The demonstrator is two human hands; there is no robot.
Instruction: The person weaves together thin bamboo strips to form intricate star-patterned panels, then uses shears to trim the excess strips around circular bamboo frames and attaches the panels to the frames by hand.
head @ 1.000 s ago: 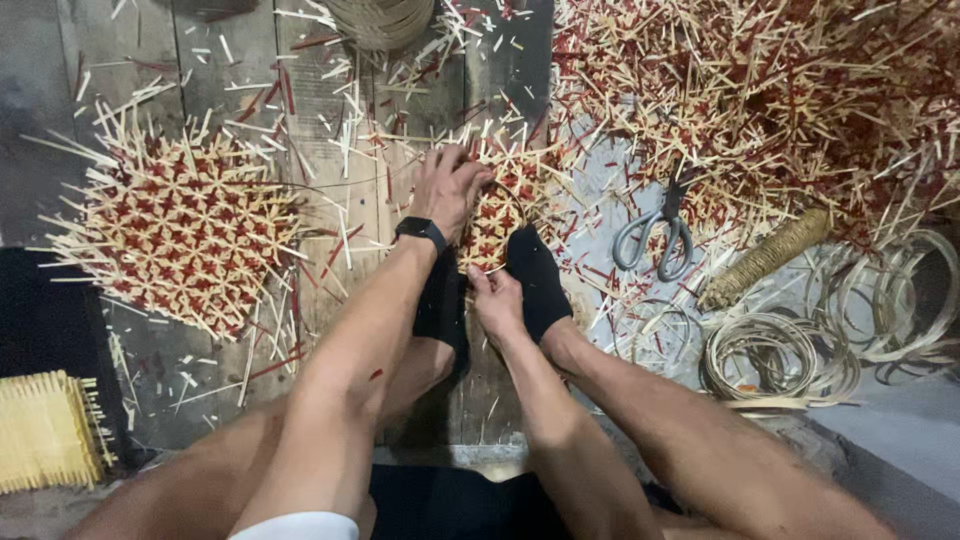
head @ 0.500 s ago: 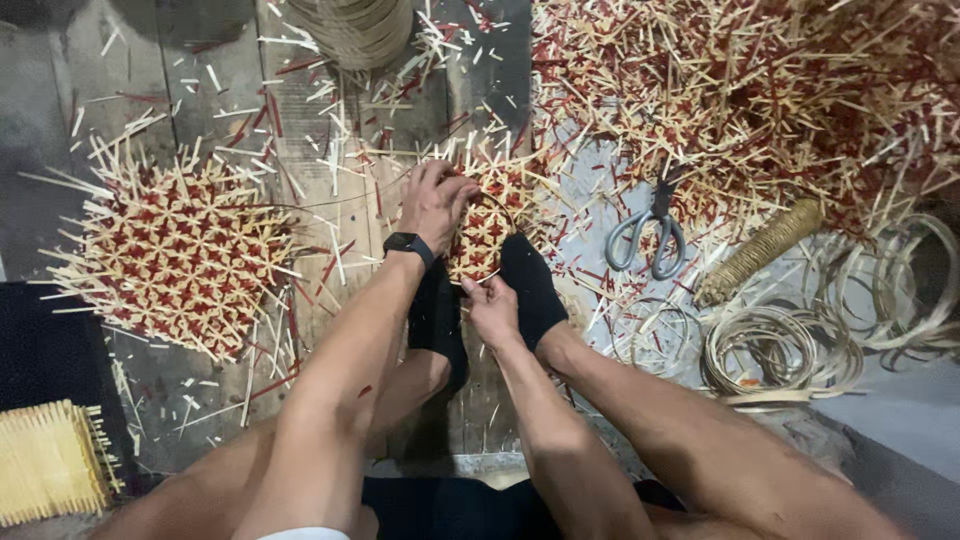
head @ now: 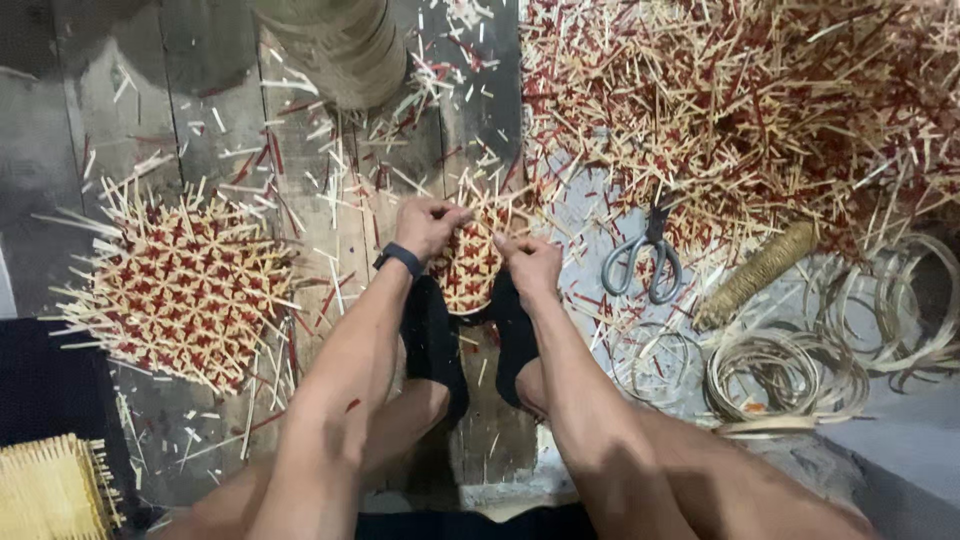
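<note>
Between the black-socked feet point(head: 470, 345), on the plank floor point(head: 200, 150), a small red-and-tan woven piece point(head: 468, 265) is pinched at its upper edge by the left hand point(head: 425, 225) and right hand point(head: 530, 262); scissors point(head: 645, 262) are seen just right.

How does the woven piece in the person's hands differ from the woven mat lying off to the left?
The woven piece is small, pinned under both dark-socked feet and gripped by the left hand and right hand. The woven mat is clearly larger, lies flat on the plank floor and nobody touches it. The mat's loose strip ends stick out all round; the piece's show mostly at the top. Both share a red and pale lattice weave.
</note>
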